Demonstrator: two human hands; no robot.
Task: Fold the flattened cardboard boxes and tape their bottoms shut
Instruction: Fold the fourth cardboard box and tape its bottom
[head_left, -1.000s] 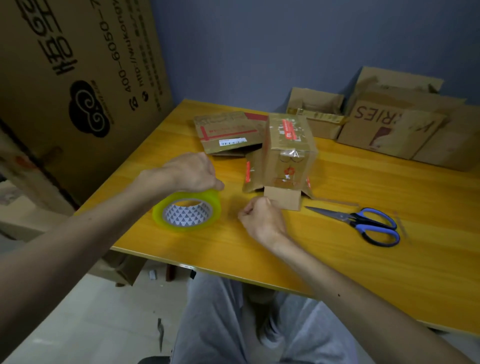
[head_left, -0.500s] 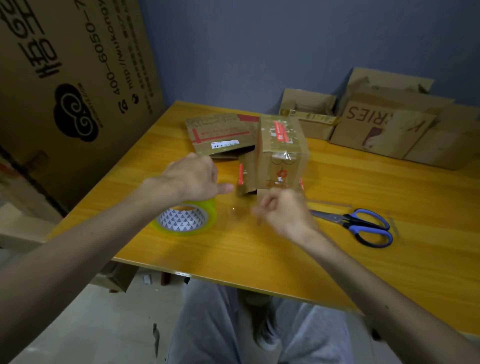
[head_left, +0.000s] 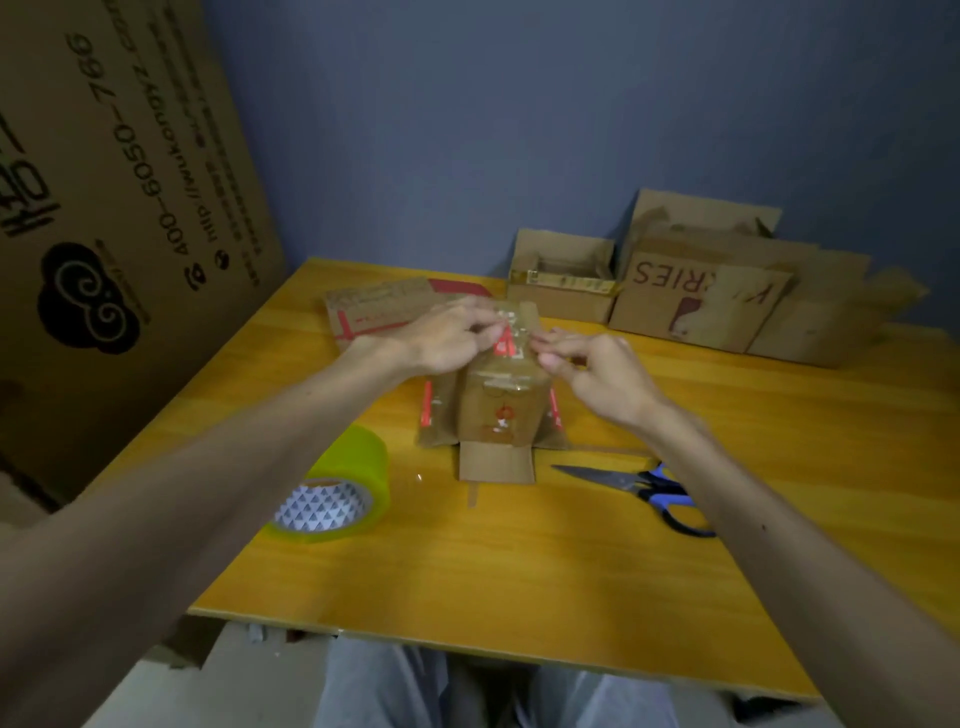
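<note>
1. Small box (head_left: 501, 415): stands mid-table (head_left: 467, 571) with its bottom upward and one flap splayed toward the near side.
2. Left hand (head_left: 447, 338) and right hand (head_left: 597, 369): both now meet over the box's upper face. Their curled fingertips pinch what appears to be a clear tape strip (head_left: 511, 325) stretched across it.
3. Change: a second ago the left hand rested on the tape roll (head_left: 337, 488) and the right hand was clenched by the near flap. The roll now lies released at near left.
4. Meaning: judged as the move from drawing tape to sealing the bottom seam. Pressing down and cutting remain.
5. Scissors (head_left: 649, 491): untouched at near right.
6. Flattened box (head_left: 374, 306): far left, awaiting folding.
</note>
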